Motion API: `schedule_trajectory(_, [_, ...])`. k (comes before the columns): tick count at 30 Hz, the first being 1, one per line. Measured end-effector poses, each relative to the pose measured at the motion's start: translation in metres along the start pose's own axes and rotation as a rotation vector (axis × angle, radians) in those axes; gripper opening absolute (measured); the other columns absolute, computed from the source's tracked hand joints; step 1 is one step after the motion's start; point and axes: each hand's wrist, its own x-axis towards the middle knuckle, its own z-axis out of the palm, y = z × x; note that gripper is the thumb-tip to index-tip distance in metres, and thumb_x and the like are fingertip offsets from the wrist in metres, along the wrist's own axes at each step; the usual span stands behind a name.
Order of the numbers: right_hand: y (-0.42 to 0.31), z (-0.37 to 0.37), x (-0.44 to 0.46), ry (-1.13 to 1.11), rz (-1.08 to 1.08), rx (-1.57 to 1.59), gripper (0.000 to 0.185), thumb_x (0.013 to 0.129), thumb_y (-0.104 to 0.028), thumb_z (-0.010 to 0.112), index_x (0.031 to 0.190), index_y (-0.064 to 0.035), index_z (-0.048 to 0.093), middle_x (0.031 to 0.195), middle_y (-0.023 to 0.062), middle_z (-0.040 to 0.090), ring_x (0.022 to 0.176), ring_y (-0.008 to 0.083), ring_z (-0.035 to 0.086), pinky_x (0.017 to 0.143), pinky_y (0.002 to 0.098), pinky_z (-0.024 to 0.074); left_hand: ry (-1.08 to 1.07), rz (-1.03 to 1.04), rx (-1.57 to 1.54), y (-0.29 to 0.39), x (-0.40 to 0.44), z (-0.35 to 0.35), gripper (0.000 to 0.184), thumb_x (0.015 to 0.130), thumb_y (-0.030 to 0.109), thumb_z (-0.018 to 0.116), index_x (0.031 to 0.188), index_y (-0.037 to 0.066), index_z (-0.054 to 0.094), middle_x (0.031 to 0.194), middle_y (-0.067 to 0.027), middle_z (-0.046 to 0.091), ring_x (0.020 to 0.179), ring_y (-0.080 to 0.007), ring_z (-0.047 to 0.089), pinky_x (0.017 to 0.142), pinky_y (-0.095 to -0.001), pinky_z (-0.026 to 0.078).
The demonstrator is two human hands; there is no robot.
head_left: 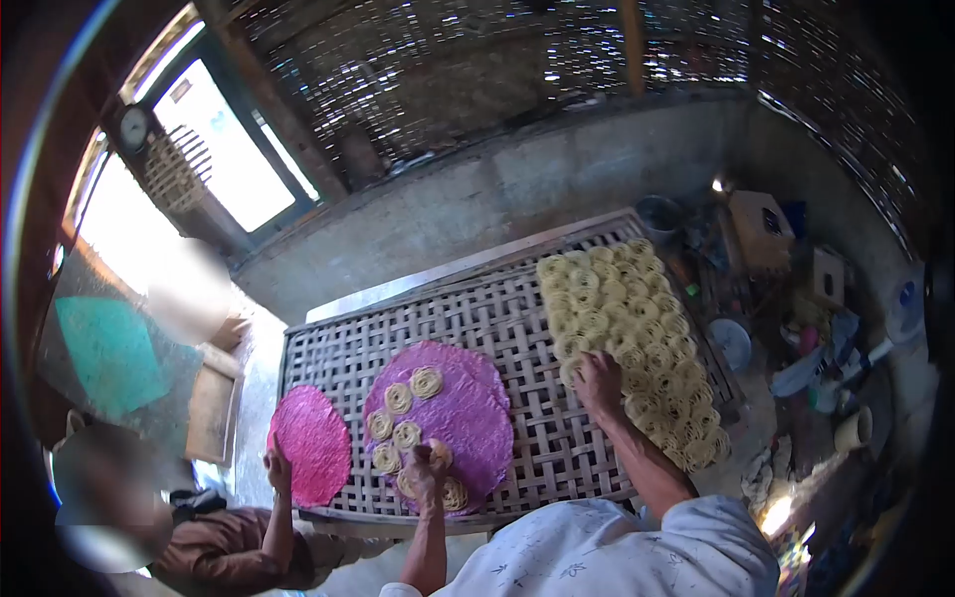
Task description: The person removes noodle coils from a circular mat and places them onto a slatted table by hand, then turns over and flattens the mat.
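Grey wall (pixel 428 224), woven tabletop (pixel 542 438), coils (pixel 637 343)

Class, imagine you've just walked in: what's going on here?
One person's right hand is at the edge of the yellow coils on a woven rack; their left hand is over a purple disc with more coils. Whether either grips a coil is unclear. A co-worker's hand is at a pink disc.

Yel. coils (pixel 407 435) on purp. disc (pixel 479 398)
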Motion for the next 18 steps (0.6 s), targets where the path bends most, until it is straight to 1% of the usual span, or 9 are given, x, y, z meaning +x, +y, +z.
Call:
schedule_trajectory(3, [-0.024,-0.012,-0.021,-0.039,0.083,0.058,0.038,0.080,-0.022,0.074,0.113,-0.0075,0.064,0.109,0.0133,0.061,0.103,0.0338,0.057,0.088,0.0454,0.0463,-0.039,0.097,-0.135,-0.004,-0.006,0.005,0.013,0.081,0.010,0.067,0.088,0.003,0.059,0.074,-0.0117,0.059,0.064,-0.0222,0.052,0.064,-0.0369,0.045])
schedule_trajectory(4, [-0.026,-0.006,-0.036,-0.124,0.122,0.256,0.036,0.082,-0.025,0.074,0.112,-0.0061,0.065,0.097,0.0129,0.065,0.091,0.0301,0.061,0.081,0.0425,0.0497,-0.021,0.192,-0.128,-0.010,-0.008,0.013,0.013,0.081,0.010,0.067,0.089,0.003,0.059,0.074,-0.0115,0.059,0.064,-0.0220,0.051,0.064,-0.0374,0.045])
schedule_trajectory(6, [-0.051,-0.004,-0.067,-0.370,0.285,0.606,0.028,0.090,-0.030,0.068,0.103,-0.0049,0.068,0.079,0.0047,0.065,0.069,0.0215,0.061,0.067,0.0347,0.0508,-0.022,0.157,-0.170,0.032,-0.027,0.012,0.017,0.078,0.004,0.066,0.093,0.003,0.058,0.080,-0.0152,0.058,0.073,-0.0327,0.057,0.068,-0.0404,0.047])
schedule_trajectory(7, [-0.046,0.002,-0.078,-0.832,0.550,0.874,0.032,0.094,-0.037,0.061,0.105,-0.0071,0.066,0.081,0.0034,0.066,0.072,0.0202,0.063,0.065,0.0344,0.0518,-0.002,0.289,-0.170,0.046,-0.033,0.016,0.019,0.077,0.003,0.067,0.095,0.004,0.059,0.086,-0.0170,0.059,0.078,-0.0350,0.059,0.069,-0.0415,0.047])
schedule_trajectory(9, [-0.083,-0.026,-0.087,-1.029,0.878,1.326,0.040,0.096,-0.044,0.054,0.111,-0.0074,0.062,0.088,0.0051,0.067,0.077,0.0196,0.064,0.066,0.0348,0.0533,-0.310,0.213,-0.288,0.083,-0.052,0.010,0.022,0.077,0.008,0.070,0.097,0.004,0.062,0.093,-0.0153,0.061,0.085,-0.0325,0.060,0.074,-0.0407,0.047])
schedule_trajectory(11, [-0.090,-0.023,-0.087,-1.045,0.906,1.565,0.045,0.096,-0.046,0.054,0.115,-0.0066,0.059,0.095,0.0059,0.066,0.082,0.0199,0.065,0.067,0.0351,0.0543,-0.453,0.413,-0.313,0.100,-0.062,0.017,0.025,0.077,0.011,0.073,0.099,0.005,0.064,0.104,-0.0133,0.061,0.099,-0.0296,0.059,0.082,-0.0410,0.047])
schedule_trajectory(12, [-0.089,-0.023,-0.084,-1.029,0.934,1.684,0.047,0.095,-0.048,0.053,0.118,-0.0062,0.058,0.099,0.0062,0.066,0.084,0.0200,0.065,0.067,0.0352,0.0549,-0.358,0.738,-0.233,0.095,-0.070,0.027,0.026,0.077,0.013,0.074,0.100,0.006,0.065,0.109,-0.0126,0.060,0.105,-0.0289,0.058,0.085,-0.0422,0.046])
schedule_trajectory(15, [-0.071,-0.024,-0.066,-0.696,0.845,1.374,0.036,0.093,-0.031,0.060,0.119,-0.0070,0.057,0.107,0.0060,0.064,0.087,0.0199,0.064,0.069,0.0363,0.0560,-0.127,0.571,-0.128,0.079,-0.067,0.019,0.036,0.077,0.014,0.075,0.111,0.007,0.064,0.122,-0.0124,0.059,0.119,-0.0305,0.053,0.099,-0.0417,0.043])
schedule_trajectory(18, [-0.039,-0.012,-0.055,-0.627,0.715,1.158,0.037,0.091,-0.027,0.061,0.122,-0.0062,0.055,0.112,0.0072,0.062,0.090,0.0204,0.063,0.063,0.0337,0.0559,0.024,0.381,0.057,0.036,-0.060,0.004,0.046,0.082,0.021,0.070,0.125,0.007,0.059,0.136,-0.0158,0.051,0.131,-0.0336,0.044,0.109,-0.0433,0.036])
